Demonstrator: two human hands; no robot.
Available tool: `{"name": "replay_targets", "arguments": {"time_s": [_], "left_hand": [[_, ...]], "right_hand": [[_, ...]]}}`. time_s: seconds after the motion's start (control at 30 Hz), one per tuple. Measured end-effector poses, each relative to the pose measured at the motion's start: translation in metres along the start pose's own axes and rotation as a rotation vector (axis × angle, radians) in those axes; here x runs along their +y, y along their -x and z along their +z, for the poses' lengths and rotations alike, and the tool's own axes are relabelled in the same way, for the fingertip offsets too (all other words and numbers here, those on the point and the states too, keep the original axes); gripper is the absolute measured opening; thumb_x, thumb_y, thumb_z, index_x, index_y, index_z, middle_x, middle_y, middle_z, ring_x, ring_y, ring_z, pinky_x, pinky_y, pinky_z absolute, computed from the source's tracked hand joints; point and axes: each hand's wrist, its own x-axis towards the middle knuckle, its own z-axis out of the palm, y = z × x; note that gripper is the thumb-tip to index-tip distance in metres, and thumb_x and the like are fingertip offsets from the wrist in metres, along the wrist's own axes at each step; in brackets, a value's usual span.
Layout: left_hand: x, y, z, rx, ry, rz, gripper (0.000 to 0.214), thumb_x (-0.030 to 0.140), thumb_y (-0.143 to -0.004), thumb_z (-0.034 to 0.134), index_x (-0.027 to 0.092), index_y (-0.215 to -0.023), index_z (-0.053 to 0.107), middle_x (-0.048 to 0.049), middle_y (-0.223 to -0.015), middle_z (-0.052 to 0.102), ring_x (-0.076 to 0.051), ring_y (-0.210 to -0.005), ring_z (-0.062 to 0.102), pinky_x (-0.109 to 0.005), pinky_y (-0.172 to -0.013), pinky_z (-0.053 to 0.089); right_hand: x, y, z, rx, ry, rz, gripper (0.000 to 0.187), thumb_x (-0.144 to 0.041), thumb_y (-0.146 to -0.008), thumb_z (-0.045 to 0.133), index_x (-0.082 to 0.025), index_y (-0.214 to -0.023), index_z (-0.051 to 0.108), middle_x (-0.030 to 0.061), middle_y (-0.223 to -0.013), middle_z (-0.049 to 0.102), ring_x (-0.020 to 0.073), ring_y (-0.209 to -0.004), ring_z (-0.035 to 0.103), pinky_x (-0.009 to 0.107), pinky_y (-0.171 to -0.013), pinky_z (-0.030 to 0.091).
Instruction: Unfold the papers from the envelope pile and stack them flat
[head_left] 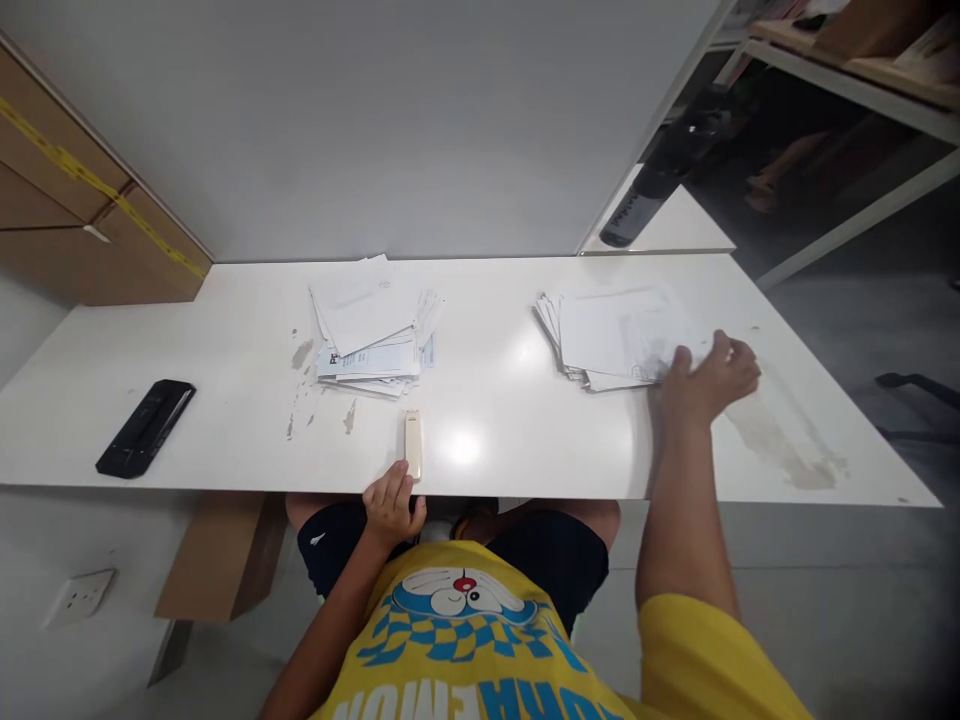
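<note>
My left hand (pixel 391 505) rests at the table's front edge, its fingers stretched out and touching or very near the lower end of a slim cream-coloured object (pixel 413 445) that looks like a stapler. Above that lies a loose stack of papers and envelopes (pixel 367 315), fanned unevenly. My right hand (pixel 712 380) is at the right end of a second stack of white papers (pixel 611 330), with thumb and fingers apart and bent. No sheet shows clearly between them. The top sheet's right part looks blurred.
On the white table (pixel 495 430) a black flat case (pixel 146 428) lies at left. A dark bottle (pixel 664 180) leans at the back right edge. Cardboard boxes (pixel 142 250) stand at the back left, another box (pixel 217 560) below. A grey panel (pixel 390 130) closes the back.
</note>
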Motion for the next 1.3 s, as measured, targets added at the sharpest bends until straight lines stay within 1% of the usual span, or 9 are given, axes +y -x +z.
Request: {"name": "replay_targets", "arguments": {"time_s": [0.1,0.2,0.43,0.57,0.73,0.83,0.97,1.07,1.3], "left_hand": [[-0.002,0.005,-0.002,-0.012,-0.002,0.026,0.056,0.028,-0.082,0.056,0.021,-0.135,0.042,-0.0140,-0.108,0.072,-0.028,-0.095,0.069,-0.039,-0.083,0.039],[0.003,0.002,-0.011,-0.043,0.084,-0.021,0.059,0.029,-0.082,0.058,0.019,-0.138,0.039,-0.0161,-0.111,0.068,-0.029,-0.101,0.066,-0.041,-0.083,0.044],[0.019,-0.036,-0.026,0.126,0.316,-0.578,0.045,0.031,-0.094,0.045,0.022,-0.137,0.043,-0.0147,-0.116,0.055,-0.025,-0.104,0.059,-0.040,-0.083,0.051],[-0.040,-0.095,-0.008,0.118,0.311,-0.532,0.042,0.036,-0.097,0.039,0.024,-0.137,0.044,-0.0143,-0.120,0.057,-0.027,-0.111,0.057,-0.044,-0.089,0.051],[-0.140,-0.177,0.043,-0.413,0.166,-0.375,0.054,0.042,-0.090,0.053,0.016,-0.137,0.047,-0.0165,-0.139,0.052,-0.033,-0.133,0.044,-0.052,-0.110,0.036],[-0.163,-0.195,0.065,-0.600,0.081,-0.318,0.051,0.038,-0.092,0.049,0.007,-0.132,0.049,-0.0215,-0.142,0.050,-0.035,-0.133,0.043,-0.054,-0.111,0.032],[-0.156,-0.185,0.063,-0.584,0.067,-0.226,0.038,0.027,-0.099,0.030,0.010,-0.108,0.063,-0.0210,-0.112,0.067,-0.031,-0.111,0.059,-0.050,-0.097,0.043],[-0.135,-0.170,0.048,-0.595,0.128,-0.156,0.035,0.028,-0.098,0.033,0.017,-0.092,0.065,-0.0173,-0.092,0.069,-0.029,-0.095,0.063,-0.048,-0.087,0.047],[-0.038,-0.149,0.043,-0.607,0.598,0.223,0.026,0.045,-0.095,0.046,0.027,-0.095,0.066,-0.0086,-0.103,0.070,-0.022,-0.094,0.066,-0.044,-0.084,0.053]], "right_hand": [[0.005,0.028,0.009,0.126,-0.139,0.164,0.045,-0.039,-0.092,0.033,-0.011,-0.118,0.056,0.0260,-0.115,0.051,0.0384,-0.114,0.044,0.054,-0.095,0.032],[0.008,0.044,0.023,-0.018,-0.178,0.114,0.037,-0.043,-0.087,0.038,-0.015,-0.096,0.062,0.0180,-0.094,0.058,0.0337,-0.096,0.052,0.051,-0.091,0.038],[0.010,0.040,0.044,-0.110,-0.146,-0.061,0.032,-0.041,-0.081,0.044,-0.017,-0.086,0.064,0.0166,-0.102,0.061,0.0324,-0.101,0.050,0.049,-0.092,0.037],[0.002,0.044,0.040,-0.054,-0.132,-0.114,0.035,-0.038,-0.083,0.041,-0.014,-0.094,0.065,0.0189,-0.103,0.062,0.0329,-0.102,0.052,0.049,-0.092,0.038],[-0.015,0.051,0.040,-0.116,-0.041,-0.351,0.048,-0.038,-0.086,0.042,-0.014,-0.125,0.056,0.0199,-0.136,0.050,0.0339,-0.132,0.038,0.051,-0.108,0.027],[-0.011,0.046,0.046,-0.212,-0.027,-0.369,0.047,-0.035,-0.087,0.040,-0.014,-0.126,0.054,0.0186,-0.135,0.053,0.0324,-0.130,0.042,0.053,-0.109,0.028],[-0.007,0.047,0.039,-0.144,-0.128,-0.315,0.052,-0.033,-0.083,0.044,-0.004,-0.125,0.052,0.0270,-0.131,0.051,0.0353,-0.129,0.042,0.054,-0.107,0.032],[-0.031,0.075,0.019,-0.169,-0.342,-0.175,0.049,-0.036,-0.085,0.044,-0.011,-0.127,0.052,0.0220,-0.129,0.053,0.0330,-0.128,0.044,0.053,-0.106,0.035],[-0.123,0.172,0.012,-0.685,-1.192,0.260,0.052,-0.053,-0.083,0.051,-0.023,-0.125,0.055,0.0088,-0.110,0.065,0.0273,-0.113,0.058,0.044,-0.094,0.048]]}}
